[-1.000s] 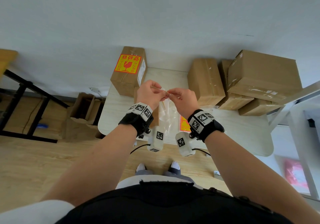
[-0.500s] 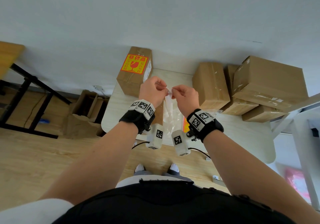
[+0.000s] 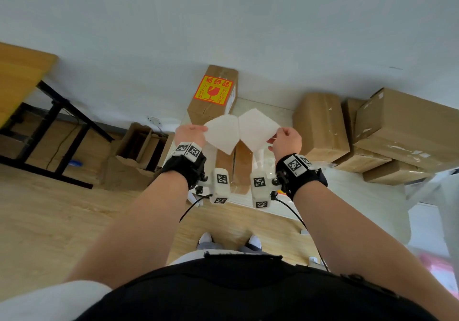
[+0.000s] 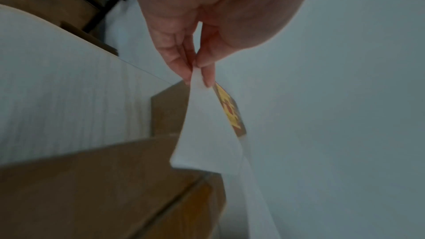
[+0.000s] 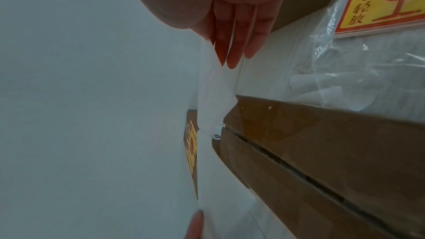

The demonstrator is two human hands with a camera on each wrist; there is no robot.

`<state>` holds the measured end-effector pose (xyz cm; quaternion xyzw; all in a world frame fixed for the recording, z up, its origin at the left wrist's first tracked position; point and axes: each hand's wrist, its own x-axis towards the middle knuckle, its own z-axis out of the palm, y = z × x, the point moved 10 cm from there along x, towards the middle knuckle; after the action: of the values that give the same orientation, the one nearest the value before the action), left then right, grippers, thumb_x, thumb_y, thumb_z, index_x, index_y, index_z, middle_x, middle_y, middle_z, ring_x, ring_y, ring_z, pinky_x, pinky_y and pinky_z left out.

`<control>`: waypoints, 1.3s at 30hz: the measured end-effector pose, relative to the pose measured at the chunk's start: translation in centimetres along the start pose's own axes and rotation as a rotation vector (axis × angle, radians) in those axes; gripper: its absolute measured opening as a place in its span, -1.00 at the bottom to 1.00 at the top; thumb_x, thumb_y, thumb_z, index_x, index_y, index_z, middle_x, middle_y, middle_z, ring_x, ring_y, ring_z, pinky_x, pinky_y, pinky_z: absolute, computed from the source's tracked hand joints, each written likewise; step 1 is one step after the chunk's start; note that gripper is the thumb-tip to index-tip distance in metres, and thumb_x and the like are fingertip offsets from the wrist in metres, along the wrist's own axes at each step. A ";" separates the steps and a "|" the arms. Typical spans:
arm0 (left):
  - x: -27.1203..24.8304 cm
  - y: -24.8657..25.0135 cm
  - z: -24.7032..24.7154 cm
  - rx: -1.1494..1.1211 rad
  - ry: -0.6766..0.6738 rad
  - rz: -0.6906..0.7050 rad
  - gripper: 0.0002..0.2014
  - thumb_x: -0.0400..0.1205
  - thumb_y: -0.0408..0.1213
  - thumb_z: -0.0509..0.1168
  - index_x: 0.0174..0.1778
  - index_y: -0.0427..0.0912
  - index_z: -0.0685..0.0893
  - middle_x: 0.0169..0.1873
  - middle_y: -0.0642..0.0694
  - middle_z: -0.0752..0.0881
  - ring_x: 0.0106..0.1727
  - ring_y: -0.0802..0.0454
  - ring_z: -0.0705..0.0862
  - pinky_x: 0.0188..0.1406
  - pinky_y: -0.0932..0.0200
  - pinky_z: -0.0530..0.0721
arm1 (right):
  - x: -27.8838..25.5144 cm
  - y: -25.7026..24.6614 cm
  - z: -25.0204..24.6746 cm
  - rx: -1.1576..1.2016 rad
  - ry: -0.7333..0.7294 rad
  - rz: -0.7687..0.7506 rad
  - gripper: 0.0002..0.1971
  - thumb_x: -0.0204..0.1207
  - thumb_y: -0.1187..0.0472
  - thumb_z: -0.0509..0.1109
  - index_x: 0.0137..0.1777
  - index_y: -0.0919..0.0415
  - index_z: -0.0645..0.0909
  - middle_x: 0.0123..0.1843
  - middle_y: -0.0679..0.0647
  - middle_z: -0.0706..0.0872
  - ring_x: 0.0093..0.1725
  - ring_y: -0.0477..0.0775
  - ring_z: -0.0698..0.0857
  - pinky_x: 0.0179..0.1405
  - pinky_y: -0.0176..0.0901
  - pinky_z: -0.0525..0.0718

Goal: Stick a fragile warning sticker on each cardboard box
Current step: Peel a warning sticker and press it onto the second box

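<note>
Sticker sheets, two white squares showing their blank sides, hang in the air above the tabletop [image 3: 352, 191], touching at their inner corners. The left sheet [image 3: 221, 134] is pinched at its 9 o'clock corner by the left hand [image 3: 189, 135], thumb and fingers [image 4: 177, 55] closed on the paper. The right sheet [image 3: 258, 132] is held at its 3 o'clock corner by the right hand [image 3: 288, 140], fingers curled round the edge. Directly below lies a plain cardboard box [image 3: 234, 169]. At 12 o'clock from the hands stands a labelled box [image 3: 211, 107] bearing a yellow-and-red fragile sticker [image 3: 213, 90]. At 3 o'clock sits a stack of unlabelled boxes [image 3: 387, 134]. A clear bag of stickers [image 5: 377, 15] lies at 4 o'clock, just beside the plain box.
</note>
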<state>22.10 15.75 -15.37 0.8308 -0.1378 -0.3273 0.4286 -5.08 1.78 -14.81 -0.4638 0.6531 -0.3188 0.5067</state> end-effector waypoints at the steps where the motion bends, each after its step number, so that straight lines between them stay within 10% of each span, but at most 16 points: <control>1: 0.4 -0.9 -1.0 0.006 0.013 -0.021 -0.69 0.67 -0.53 0.18 0.19 -0.26 0.77 0.22 -0.24 0.75 -0.28 0.13 0.61 -0.18 0.29 0.63 | 0.0 0.3 -0.2 0.006 0.027 0.018 -0.82 0.71 0.25 0.15 0.01 0.19 0.59 -0.27 -0.02 0.68 -0.17 0.11 0.78 0.07 0.24 0.77; 9: 2.1 -8.0 -3.8 -0.074 0.042 -0.207 -0.66 0.71 -0.41 0.22 0.40 -0.32 0.63 0.36 -0.28 0.66 0.38 -0.23 0.64 0.26 0.06 0.65 | -0.2 -0.7 -1.4 -0.060 0.185 -0.057 -0.88 0.71 0.15 0.11 0.03 0.04 0.48 0.02 0.09 0.71 0.01 0.19 0.76 0.06 0.25 0.76; 14: 2.1 -9.6 -0.4 -0.104 -0.092 -0.218 -0.74 0.63 -0.60 0.26 0.18 -0.35 0.72 0.23 -0.34 0.72 0.08 -0.17 0.72 0.22 0.01 0.71 | -1.5 -3.0 -0.6 -0.118 0.145 -0.203 -0.78 0.74 0.20 0.13 0.21 0.21 0.57 -0.10 -0.07 0.62 -0.24 -0.09 0.67 -0.04 -0.02 0.73; 18: 1.1 -9.6 2.9 -0.252 -0.199 -0.265 -0.74 0.66 -0.69 0.12 -0.04 -0.34 0.68 -0.02 -0.37 0.68 -0.24 -0.13 0.67 -0.21 0.15 0.69 | -2.1 -3.1 -0.4 -0.175 0.128 -0.275 -0.75 0.74 0.20 0.14 0.25 0.24 0.60 -0.15 -0.13 0.63 -0.12 -0.02 0.66 -0.01 -0.11 0.64; 22: 1.1 -8.5 4.1 -0.146 -0.271 -0.244 -0.78 0.63 -0.49 0.32 0.19 -0.30 0.68 -0.16 -0.23 0.73 -0.23 -0.11 0.71 -0.20 0.02 0.70 | -2.6 -3.2 0.0 -0.203 0.081 -0.328 -0.78 0.73 0.19 0.17 0.19 0.23 0.61 -0.17 -0.08 0.66 -0.08 0.05 0.73 -0.04 -0.09 0.67; 26: -0.1 -3.8 5.0 -0.251 -0.335 -0.165 -0.86 0.64 -0.28 0.39 0.00 -0.30 0.69 -0.21 -0.23 0.76 -0.27 -0.11 0.72 -0.15 -0.01 0.76 | -3.2 -3.4 2.1 -0.237 -0.066 -0.400 -0.87 0.70 0.18 0.22 0.03 0.06 0.61 -0.19 -0.03 0.72 -0.10 0.09 0.75 -0.08 0.03 0.69; 32: -3.3 3.0 6.8 -0.233 -0.447 -0.003 -0.51 0.62 0.19 0.31 0.14 -0.21 0.72 -0.09 -0.18 0.83 -0.23 -0.18 0.82 -0.14 -0.03 0.83 | -4.2 -3.5 4.9 -0.254 -0.261 -0.473 -0.90 0.61 0.24 0.35 -0.08 0.09 0.69 -0.13 -0.02 0.75 -0.11 -0.03 0.68 -0.16 -0.30 0.55; 39: -3.3 3.0 7.0 -0.180 -0.366 0.005 -0.72 0.59 -0.43 0.41 0.22 -0.27 0.67 0.05 -0.32 0.79 -0.11 -0.21 0.83 -0.32 0.10 0.81 | -4.2 -3.5 5.3 -0.262 -0.377 -0.465 -0.90 0.54 0.10 0.48 -0.09 0.08 0.81 0.13 -0.02 0.72 0.13 -0.10 0.63 0.09 -0.31 0.48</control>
<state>15.13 11.29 -14.51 0.7153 -0.1857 -0.4827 0.4700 1.21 4.71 -11.65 -0.7127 0.4598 -0.2477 0.4683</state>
